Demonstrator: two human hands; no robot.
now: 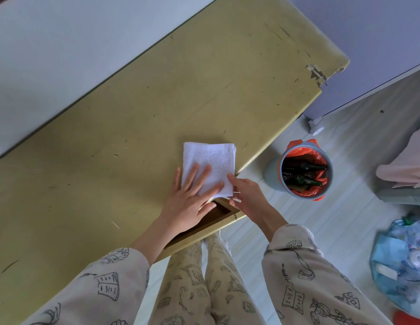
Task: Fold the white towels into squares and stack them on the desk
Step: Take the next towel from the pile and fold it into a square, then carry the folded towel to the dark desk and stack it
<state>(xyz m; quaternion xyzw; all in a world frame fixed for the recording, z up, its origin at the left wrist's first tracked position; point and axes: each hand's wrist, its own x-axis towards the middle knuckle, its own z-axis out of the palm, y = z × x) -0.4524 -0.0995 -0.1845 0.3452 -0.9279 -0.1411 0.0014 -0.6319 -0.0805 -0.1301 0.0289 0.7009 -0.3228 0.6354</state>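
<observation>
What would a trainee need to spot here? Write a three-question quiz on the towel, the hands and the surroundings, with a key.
1. True or false: the left hand lies flat with straight fingers on the folded white towel.
2. What does the right hand do? A) lifts the bin B) pinches the towel's near right corner C) hangs idle
3. What stands on the floor right of the desk, and what lines it?

Key
1. True.
2. B.
3. A grey bin with a red bag, dark bottles inside.
</observation>
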